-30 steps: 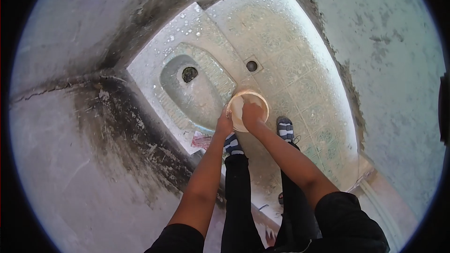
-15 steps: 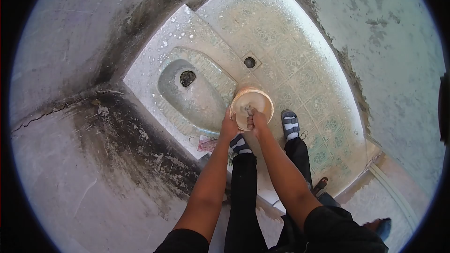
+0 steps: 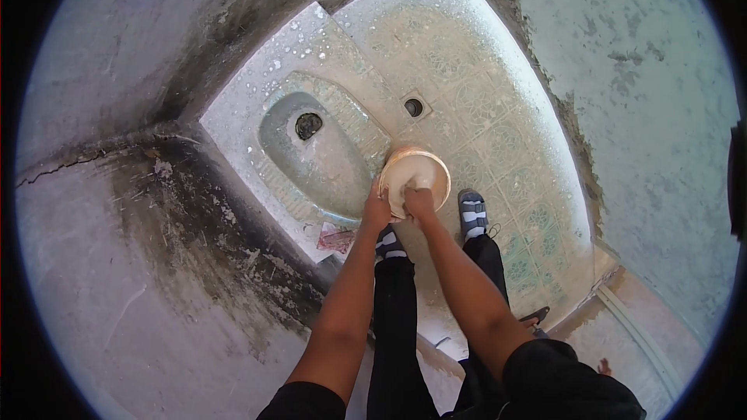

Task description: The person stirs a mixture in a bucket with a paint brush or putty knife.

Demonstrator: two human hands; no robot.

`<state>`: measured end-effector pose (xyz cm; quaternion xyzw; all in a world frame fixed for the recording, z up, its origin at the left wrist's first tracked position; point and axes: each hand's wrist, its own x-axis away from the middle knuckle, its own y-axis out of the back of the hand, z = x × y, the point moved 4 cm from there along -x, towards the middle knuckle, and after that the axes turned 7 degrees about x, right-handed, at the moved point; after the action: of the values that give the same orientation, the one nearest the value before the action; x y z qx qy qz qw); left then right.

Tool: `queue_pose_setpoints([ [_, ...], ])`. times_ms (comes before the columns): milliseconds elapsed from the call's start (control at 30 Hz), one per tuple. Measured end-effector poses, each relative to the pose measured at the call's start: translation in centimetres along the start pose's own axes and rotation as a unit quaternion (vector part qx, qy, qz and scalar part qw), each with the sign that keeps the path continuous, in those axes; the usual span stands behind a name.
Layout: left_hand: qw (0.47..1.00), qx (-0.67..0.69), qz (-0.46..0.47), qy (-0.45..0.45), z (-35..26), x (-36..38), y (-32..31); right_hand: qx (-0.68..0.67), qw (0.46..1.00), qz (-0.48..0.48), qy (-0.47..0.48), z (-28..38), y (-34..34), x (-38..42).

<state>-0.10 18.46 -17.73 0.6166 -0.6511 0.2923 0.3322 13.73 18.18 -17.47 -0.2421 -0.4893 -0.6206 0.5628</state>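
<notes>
A round bucket with a pale, milky mixture inside is in front of me, beside the squat toilet pan. My left hand grips the bucket's left rim, fingers closed around its side. My right hand reaches over the near rim into the bucket. Its fingers are curled at the mixture, and I cannot tell what they hold. Both forearms stretch forward, close together.
A floor drain lies beyond the bucket, among dusty patterned tiles. My sandalled feet stand close behind the bucket. A crumpled reddish packet lies by the pan. Another person's foot shows at lower right.
My right hand has shifted slightly left and nearer within the bucket, its fingers turned down. My left hand stays on the rim. The other person's hand and foot at lower right have moved.
</notes>
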Motion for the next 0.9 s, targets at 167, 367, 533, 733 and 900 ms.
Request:
queue_pose_setpoints([
  [167,0.996,-0.052,0.001,-0.078,-0.4,0.0,0.1,-0.127,0.991,-0.048,-0.018,0.3,2.2,-0.4],
  [367,0.990,0.126,-0.001,0.059,-1.8,1.4,-0.7,0.308,0.912,-0.181,0.201,4.8,5.2,2.4],
  [533,0.998,-0.032,-0.026,-0.044,0.7,-0.4,0.2,0.255,0.934,-0.143,0.205,1.0,0.7,0.8],
  [733,0.997,-0.033,-0.023,-0.062,-2.8,1.5,-0.6,-0.355,0.929,0.044,-0.097,0.1,1.4,0.7],
  [900,0.996,-0.066,-0.033,-0.052,-1.5,1.2,-0.3,0.240,0.946,-0.147,0.157,2.9,5.4,1.8],
])
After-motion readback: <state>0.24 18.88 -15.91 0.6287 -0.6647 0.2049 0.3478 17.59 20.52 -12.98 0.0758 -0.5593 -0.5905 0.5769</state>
